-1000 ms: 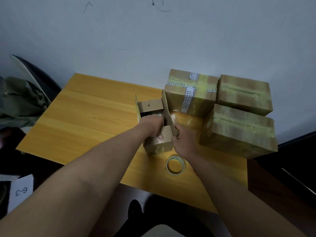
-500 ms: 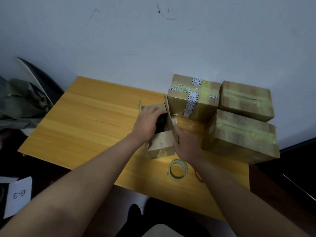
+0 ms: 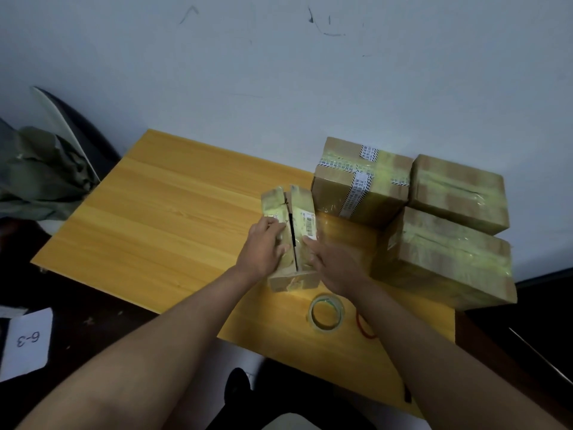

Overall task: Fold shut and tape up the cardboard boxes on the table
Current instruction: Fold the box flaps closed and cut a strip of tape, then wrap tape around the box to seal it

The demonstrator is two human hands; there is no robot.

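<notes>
Tape roll [image 3: 326,311] is lying flat on the table [image 3: 173,218] near its front edge, just beside the right forearm, untouched. A red loop [image 3: 363,328], maybe a rubber band, is lying next to it.

Small box [image 3: 291,240] is sitting mid-table, flaps folded down, a dark gap showing along the centre seam. Left hand [image 3: 263,251] is pressing the left flap with fingers laid fairly flat; right hand [image 3: 333,263] is pressing the right flap, fingers straight, gripping nothing.

Risks, as judged from here: both hands are occupied holding the flaps, so reaching for the tape means lifting one, and that flap is likely springing back up. The seam is not fully meeting; taping over the gap may be leaving it loose or crooked. Old tape and labels on the flaps could be weakening adhesion.

Farther back right, three taped boxes [image 3: 446,252] are standing close together; the nearest one is crowding the right hand's working room.
</notes>
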